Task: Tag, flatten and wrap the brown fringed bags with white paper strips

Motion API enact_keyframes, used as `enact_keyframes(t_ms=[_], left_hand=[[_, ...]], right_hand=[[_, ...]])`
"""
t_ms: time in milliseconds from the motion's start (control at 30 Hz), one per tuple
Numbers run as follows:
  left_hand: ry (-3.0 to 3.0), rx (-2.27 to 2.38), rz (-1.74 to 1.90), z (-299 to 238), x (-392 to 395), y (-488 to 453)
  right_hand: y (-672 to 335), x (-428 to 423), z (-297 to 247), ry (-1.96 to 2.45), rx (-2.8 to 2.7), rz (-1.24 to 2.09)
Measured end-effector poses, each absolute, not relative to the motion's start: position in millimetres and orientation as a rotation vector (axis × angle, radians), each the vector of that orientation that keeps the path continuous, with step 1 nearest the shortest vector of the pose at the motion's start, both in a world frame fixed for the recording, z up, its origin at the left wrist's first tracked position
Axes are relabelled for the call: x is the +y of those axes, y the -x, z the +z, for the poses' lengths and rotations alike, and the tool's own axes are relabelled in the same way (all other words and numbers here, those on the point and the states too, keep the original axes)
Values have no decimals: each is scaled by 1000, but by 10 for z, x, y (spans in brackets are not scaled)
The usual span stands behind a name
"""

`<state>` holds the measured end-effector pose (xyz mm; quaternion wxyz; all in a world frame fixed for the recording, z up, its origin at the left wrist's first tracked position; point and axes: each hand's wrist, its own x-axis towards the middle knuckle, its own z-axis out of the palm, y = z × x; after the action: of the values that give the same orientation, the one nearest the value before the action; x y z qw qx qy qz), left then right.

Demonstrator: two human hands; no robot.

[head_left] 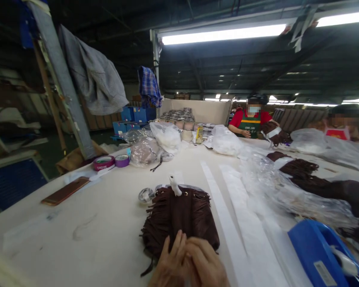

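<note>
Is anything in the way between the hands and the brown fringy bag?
Nothing I can see. The left hand and right hand are right at the near part of the brown fringed bag. The white strips lie beside it, not between.

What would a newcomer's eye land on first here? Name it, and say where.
The dark brown fringed bag stands out first, low in the middle on the pale table, with the left hand and right hand together at its near side. Next come the bright blue object at lower right and the long lit tube overhead.
</note>
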<state>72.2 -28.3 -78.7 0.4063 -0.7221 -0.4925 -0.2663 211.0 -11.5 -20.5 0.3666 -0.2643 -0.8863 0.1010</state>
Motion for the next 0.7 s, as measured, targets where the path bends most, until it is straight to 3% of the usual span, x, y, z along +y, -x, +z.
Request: enact_keyframes(t_ms=[200,467,533,700], left_hand=[[1837,-1292,-712,-765,-327,-701],[1910,-1344,-969,-657,-526,-572],[1946,-1549,-1173,-645,-667,-374],[1394,-2627,-2061,-633,-701,105]], right_hand=[[-1891,495,-518,826,-2340,175],[-1947,499,-632,861,-2434,71],[-1949,499,-621,849,-2432,57],[-2001,535,-638,812,-2448,112]])
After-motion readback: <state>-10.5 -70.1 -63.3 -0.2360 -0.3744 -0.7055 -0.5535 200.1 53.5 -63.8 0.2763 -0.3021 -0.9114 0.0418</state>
